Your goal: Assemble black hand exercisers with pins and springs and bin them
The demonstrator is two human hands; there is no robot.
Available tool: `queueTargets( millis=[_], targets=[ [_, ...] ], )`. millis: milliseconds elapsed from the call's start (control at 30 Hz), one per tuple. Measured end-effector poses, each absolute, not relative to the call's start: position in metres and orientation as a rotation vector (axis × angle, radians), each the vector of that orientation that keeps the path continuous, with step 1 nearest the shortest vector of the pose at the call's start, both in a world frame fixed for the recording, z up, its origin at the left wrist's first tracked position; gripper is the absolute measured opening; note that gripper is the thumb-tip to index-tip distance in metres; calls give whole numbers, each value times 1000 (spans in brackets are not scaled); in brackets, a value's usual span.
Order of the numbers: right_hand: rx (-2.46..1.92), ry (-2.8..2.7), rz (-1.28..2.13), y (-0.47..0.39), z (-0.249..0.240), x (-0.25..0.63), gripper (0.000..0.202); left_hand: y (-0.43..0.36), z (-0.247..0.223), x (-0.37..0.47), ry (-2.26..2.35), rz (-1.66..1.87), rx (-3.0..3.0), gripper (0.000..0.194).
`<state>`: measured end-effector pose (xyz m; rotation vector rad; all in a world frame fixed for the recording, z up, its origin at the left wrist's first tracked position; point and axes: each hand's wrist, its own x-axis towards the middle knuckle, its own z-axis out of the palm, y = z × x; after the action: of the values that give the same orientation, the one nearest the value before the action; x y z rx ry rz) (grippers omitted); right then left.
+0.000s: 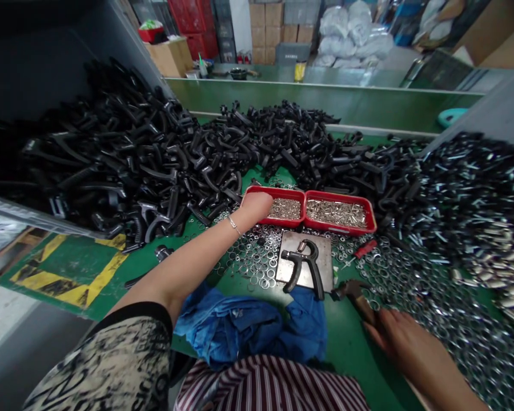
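Observation:
My left hand (pixel 258 205) reaches over the left side of a red tray (pixel 303 208) of small metal pins. Its fingers point down and away from me, so their closing is hidden. My right hand (pixel 405 338) is wrapped round the wooden handle of a hammer (pixel 354 292), whose head lies low over the green table beside a metal plate. On that plate (pixel 325 246) rests a black hand grip strengthener (pixel 312 264), with its spring at the top and its two handles spread towards me. A red-handled screwdriver (pixel 365 249) lies to the right of the plate.
Black handles (pixel 188 154) are heaped at the left and back. Metal rings (pixel 257 265) are scattered round the plate, with more at right beside piled bolts (pixel 480 165) and silvery cylinders (pixel 508 262). A blue cloth (pixel 240 325) lies at the near edge.

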<state>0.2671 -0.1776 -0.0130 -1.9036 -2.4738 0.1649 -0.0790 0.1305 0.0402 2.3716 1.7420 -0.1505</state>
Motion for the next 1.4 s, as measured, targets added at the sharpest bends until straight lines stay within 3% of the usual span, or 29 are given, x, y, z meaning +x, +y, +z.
queueTargets(
  millis=[300, 467, 667, 833, 1033, 1400],
  targets=[
    [-1852, -1903, 1091, -132, 42, 230, 33, 113, 31, -89, 1795, 275, 2547, 25],
    [-1736, -1880, 938, -111, 63, 192, 40, 81, 32, -76, 1403, 894, 2377, 14],
    [-1751, -2022, 1193, -94, 60, 177, 42, 37, 18, -74, 1236, 763, 2221, 17],
    [-1697, -1855, 1106, -91, 58, 178, 46, 32, 16, -75, 1223, 801, 2089, 15],
    [-1713, -1356, 1736, -83, 47, 181, 53, 36, 11, -40, 1176, 697, 2031, 14],
    [-1496, -815, 1606, -109, 23, 187, 48, 44, -14, -17, 1175, 618, 1876, 15]
  ],
)
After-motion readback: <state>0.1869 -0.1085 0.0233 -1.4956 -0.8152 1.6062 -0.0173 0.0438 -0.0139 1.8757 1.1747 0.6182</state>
